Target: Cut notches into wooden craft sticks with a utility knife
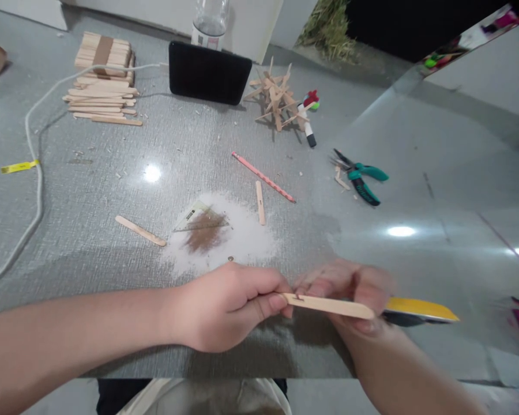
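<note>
A flat wooden stick (335, 306) with a small dark notch near its left end is held level above the table's front edge. My left hand (237, 302) pinches that left end between thumb and fingers. Around the right part of the stick, my right hand (354, 294) is closed, its fingers slightly blurred. A yellow and black tool (421, 310) sticks out to the right from my right hand; its part inside the hand is hidden. Beyond my hands, white and brown powder (251, 245) lies on the table around a clear triangular ruler (196, 218).
Single sticks (140, 230) and a short piece (260, 203) lie near a pink pencil (263, 177). Green pliers (361, 176) are at right. Behind stand a black phone (210, 72), a bottle (210, 26), stacked sticks (101, 55), a stick structure (277, 98); a white cable (38, 190) curves left.
</note>
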`<state>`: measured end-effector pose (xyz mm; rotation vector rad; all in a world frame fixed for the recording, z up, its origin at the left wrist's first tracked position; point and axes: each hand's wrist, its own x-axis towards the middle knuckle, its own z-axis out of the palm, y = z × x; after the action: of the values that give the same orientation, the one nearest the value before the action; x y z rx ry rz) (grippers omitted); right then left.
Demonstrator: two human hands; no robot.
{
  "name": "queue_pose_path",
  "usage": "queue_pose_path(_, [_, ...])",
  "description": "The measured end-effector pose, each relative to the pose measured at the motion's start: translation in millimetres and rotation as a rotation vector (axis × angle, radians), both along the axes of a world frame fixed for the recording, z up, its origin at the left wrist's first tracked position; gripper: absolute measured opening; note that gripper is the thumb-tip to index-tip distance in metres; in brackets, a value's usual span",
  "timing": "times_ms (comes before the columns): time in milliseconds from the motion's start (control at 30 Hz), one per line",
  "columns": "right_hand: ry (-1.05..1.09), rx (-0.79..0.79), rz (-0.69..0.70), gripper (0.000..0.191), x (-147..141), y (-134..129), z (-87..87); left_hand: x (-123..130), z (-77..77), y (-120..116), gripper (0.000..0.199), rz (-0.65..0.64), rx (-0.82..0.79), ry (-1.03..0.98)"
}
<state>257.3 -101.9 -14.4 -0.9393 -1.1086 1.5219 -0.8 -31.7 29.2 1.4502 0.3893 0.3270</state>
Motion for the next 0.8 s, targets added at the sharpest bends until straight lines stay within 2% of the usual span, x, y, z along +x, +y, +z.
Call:
queue_pose_path(133, [0.031, 0.216, 0.109, 0.015, -9.4, 9.4, 5.3, -1.4, 2.6, 0.4, 0.027, -0.059, -0.081, 0.018])
queue_pose_path(233, [0.039, 0.299, 0.154, 0.004, -14.9, 13.8, 6.8, -1.6, 3.7, 0.0, 0.026, -0.074, -0.122, 0.0])
queue_pose_path(500, [0.043, 0.34, 0.221, 0.016, -13.4, 11.6, 4.0, -0.7, 2.0, 1.0, 0.026, -0.102, -0.17, -0.057])
queue_pose_path(800, [0.043, 0.34, 0.24, 0.006, -9.1, 14.1, -1.4, -0.7, 2.1, 0.6, 0.026, -0.109, -0.144, -0.075])
